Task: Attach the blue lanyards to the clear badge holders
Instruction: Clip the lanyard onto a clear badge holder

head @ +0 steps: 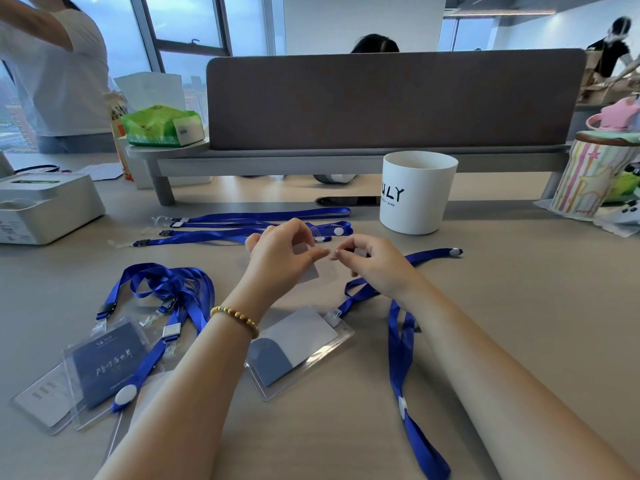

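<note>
Left hand [280, 251] pinches clear badge holder [313, 268] above desk [502, 306]; right hand [374, 265] pinches blue lanyard [398, 327] clip end beside it.

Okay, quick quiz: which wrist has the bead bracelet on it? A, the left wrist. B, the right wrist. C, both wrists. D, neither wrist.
A: the bracelet circles the left wrist, below the left hand holding a clear holder; the arm of the right hand is bare.

Lanyards [401, 344] – blue cloth, slight sheen; badge holder [332, 344] – clear glossy plastic.
</note>
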`<state>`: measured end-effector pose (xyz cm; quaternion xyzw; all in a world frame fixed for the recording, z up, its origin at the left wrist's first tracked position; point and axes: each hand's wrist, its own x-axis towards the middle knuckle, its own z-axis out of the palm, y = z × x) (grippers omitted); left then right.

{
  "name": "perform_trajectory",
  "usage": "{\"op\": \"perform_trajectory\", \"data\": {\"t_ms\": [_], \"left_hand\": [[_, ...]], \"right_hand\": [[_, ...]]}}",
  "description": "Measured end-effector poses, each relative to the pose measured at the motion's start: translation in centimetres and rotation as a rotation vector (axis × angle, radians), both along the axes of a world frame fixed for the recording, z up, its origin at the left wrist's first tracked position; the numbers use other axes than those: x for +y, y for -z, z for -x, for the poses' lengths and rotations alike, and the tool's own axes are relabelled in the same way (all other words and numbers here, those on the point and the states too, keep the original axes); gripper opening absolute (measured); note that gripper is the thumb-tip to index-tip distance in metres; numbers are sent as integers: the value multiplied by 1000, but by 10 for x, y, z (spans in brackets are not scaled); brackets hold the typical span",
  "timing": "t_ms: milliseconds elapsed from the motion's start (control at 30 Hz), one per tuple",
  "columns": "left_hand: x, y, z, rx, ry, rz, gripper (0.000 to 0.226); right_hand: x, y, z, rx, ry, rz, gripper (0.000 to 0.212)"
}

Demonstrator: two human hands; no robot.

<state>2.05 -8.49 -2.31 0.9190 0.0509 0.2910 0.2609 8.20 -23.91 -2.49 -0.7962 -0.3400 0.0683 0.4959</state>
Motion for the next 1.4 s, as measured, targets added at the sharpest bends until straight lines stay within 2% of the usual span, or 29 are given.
{"op": "perform_trajectory", "data": {"t_ms": [133,400,500,567,733,867,900,967,1033,1167,1300,1400], "left_hand": [[1,1,1,28,42,-7,19],[8,2,0,1,-19,76,27],[21,4,-4,44,-13,215,8],[20,3,-9,53,-45,269,12],[2,-7,-25,55,-101,278,5],[-19,-13,-36,60,-136,313,10],[-23,-14,-38,53,-138,324,9],[-31,-17,-43,28,-138,355,7],[-38,-20,-49,-3,-139,393,8],[-49,-30,-59,-15,-122,441,8],[-48,-34,-73,84,-94,483,11],[-55,-25,-88,211,-61,443,18]], "right_hand": [[-1,0,-1,-25,2,54,14],[-2,-1,0,-2,44,-103,18],[-14,-6,-6,184,44,-214,19],[-27,-6,-13,343,10,-258,15],[-61,-1,-22,390,55,-150,11],[-91,-2,-29,484,95,-405,15],[-99,-2,-32,459,116,-430,11],[-116,-3,-37,268,270,-282,3],[-131,-1,-42,74,464,-119,14],[-156,7,-54,-21,657,-192,19],[-179,4,-68,-105,801,-257,27],[-195,1,-81,-169,948,-96,28]]}}
